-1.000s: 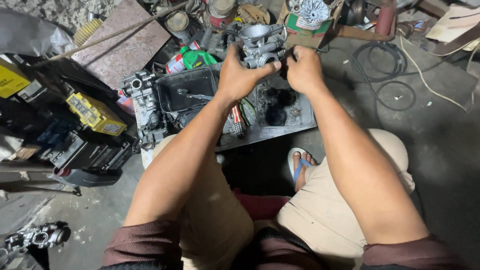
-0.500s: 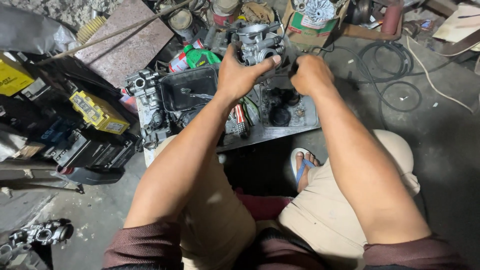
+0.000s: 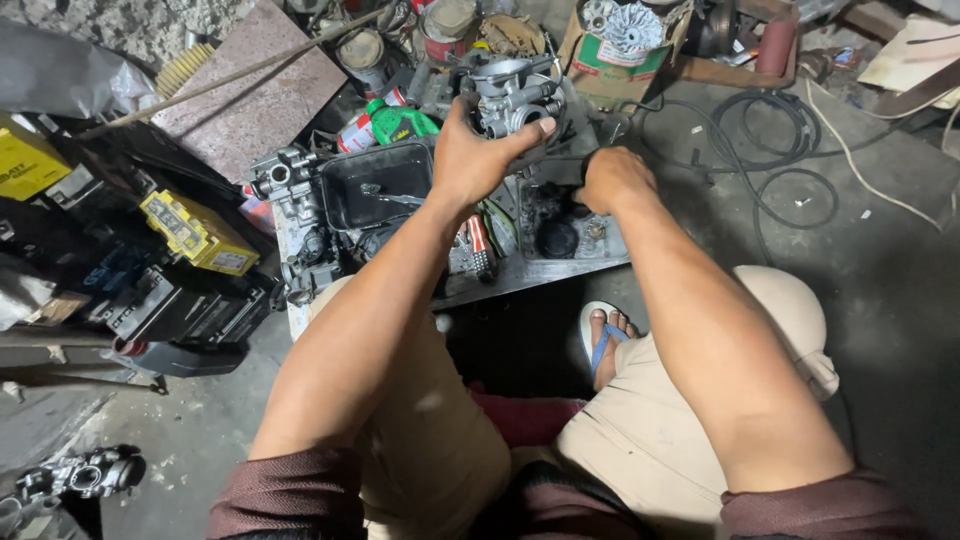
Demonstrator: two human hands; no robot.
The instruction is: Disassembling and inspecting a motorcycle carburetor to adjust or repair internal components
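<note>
My left hand (image 3: 478,152) grips a grey metal carburettor (image 3: 508,95) and holds it up above a low metal tray (image 3: 520,270) set on the floor. My right hand (image 3: 612,178) is closed in a fist just right of the carburettor, low over the tray's dark small parts (image 3: 560,232); whatever it pinches is hidden by the fingers. A black rectangular pan (image 3: 378,182) lies just left of my left wrist. I sit with knees bent, one foot in a blue sandal (image 3: 603,335) below the tray.
Another carburettor body (image 3: 283,180) stands left of the pan, and one more (image 3: 85,475) lies on the floor at bottom left. Yellow boxes (image 3: 195,232), a green bottle (image 3: 400,125), tins, a cardboard box (image 3: 620,45) and coiled black cable (image 3: 770,150) crowd the floor.
My right hand has dropped from beside the carburettor down toward the tray. The left hand still holds the carburettor in about the same place.
</note>
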